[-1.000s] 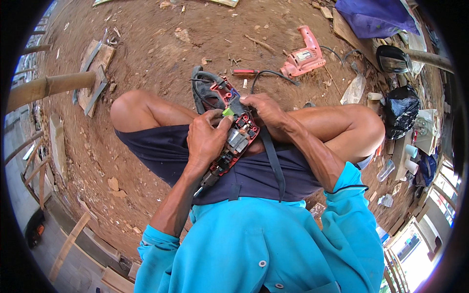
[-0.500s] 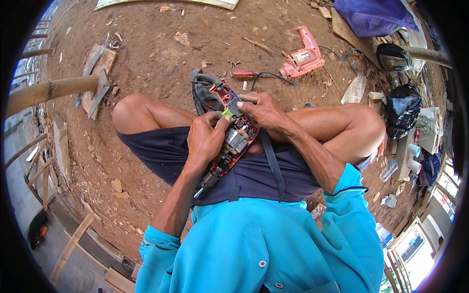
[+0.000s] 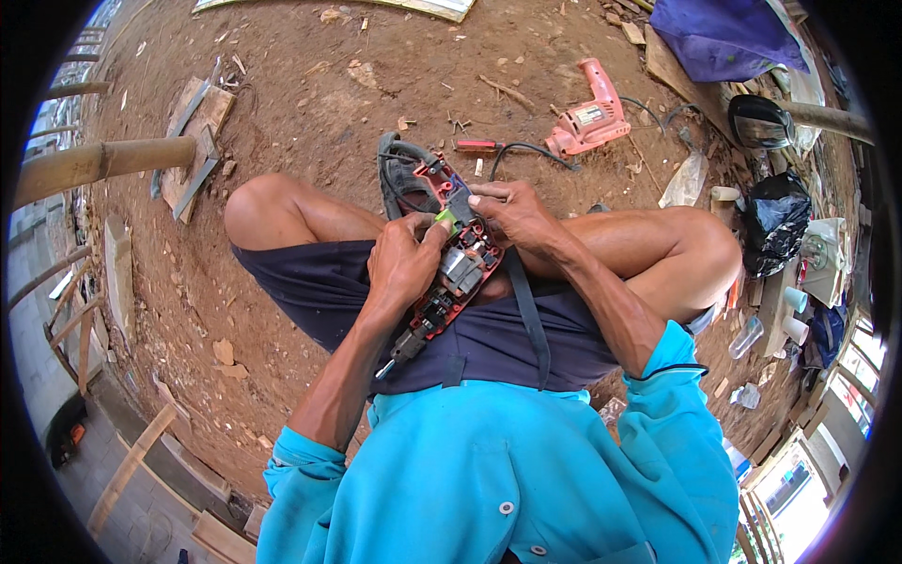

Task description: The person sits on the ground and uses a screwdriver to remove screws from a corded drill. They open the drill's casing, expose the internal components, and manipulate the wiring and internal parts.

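An opened power drill lies slantwise across my lap, its red half-shell showing the motor, gears and wiring. Its dark chuck, with a bit in it, points toward my shirt at the lower left. My left hand grips the drill's left side, thumb and fingertips at a small green piece near the handle. From the right, my right hand has closed on the handle end, thumb pressed on a dark grey part beside the green piece. A dark cord loops at the handle's far end. The fingertips' undersides are hidden.
A pink-orange drill with a black cord and a red screwdriver lie on the dirt ahead. Wood with metal strips sits far left beside a bamboo pole. Black plastic bag and cups are at the right.
The whole view has shifted slightly. Both hands keep the same hold on the opened drill, with little visible finger movement.
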